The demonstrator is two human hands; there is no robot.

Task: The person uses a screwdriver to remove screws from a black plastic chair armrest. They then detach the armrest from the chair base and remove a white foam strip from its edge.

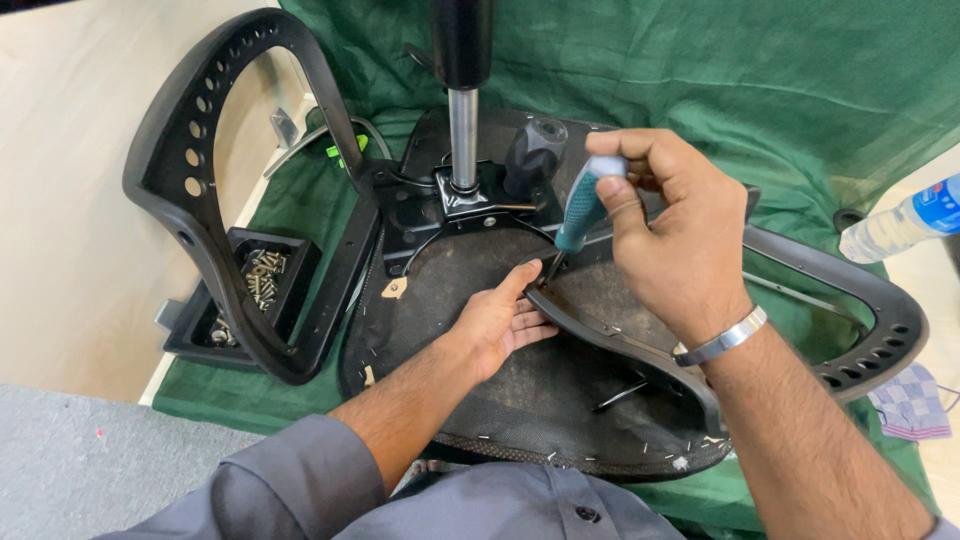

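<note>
Screwdriver (pixel 583 208), teal-handled, is being gripped by the right hand (pixel 672 232), tip bearing at the armrest bracket (pixel 600 335) on the upturned chair seat (pixel 480 340), left hand (pixel 503 318) pressing flat at nine o'clock; next likely calling for steady turning.

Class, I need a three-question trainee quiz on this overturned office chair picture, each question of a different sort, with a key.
1. True or false: the right hand grips a teal-handled screwdriver.
2. What does the left hand rest on?
3. The black tray of screws lies: A) left of the seat, B) right of it?

Key: 1 true. 2 the underside of the seat, beside the armrest bracket. 3 A.
</note>
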